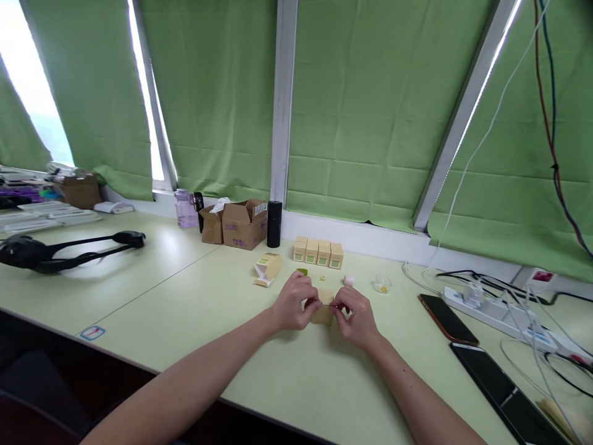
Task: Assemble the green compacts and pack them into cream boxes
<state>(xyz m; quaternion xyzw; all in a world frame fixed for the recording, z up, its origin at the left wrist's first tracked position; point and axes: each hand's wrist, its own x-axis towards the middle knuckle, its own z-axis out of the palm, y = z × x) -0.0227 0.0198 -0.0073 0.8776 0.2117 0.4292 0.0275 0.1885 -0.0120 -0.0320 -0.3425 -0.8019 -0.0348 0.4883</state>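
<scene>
Between my two hands is a small kraft cardboard box [323,314], its flap standing up at the far side. My left hand [296,301] pinches the box's left edge between thumb and fingers. On the opposite edge, my right hand [356,314] grips it the same way. Just beyond them lie a green piece [302,271], partly hidden by my left hand, a tiny yellow bit [322,278] and a pale pink block [349,280]. A clear small dish [382,284] with something yellow in it sits to the right. An opened kraft box [267,269] lies on its side at left.
Several closed small boxes [318,253] stand in a row at the back. A black cylinder [274,224] and cardboard cartons [244,224] are behind at left. Phones [448,318] and a power strip [500,316] with tangled cables lie at right. A black strapped device [69,252] rests far left.
</scene>
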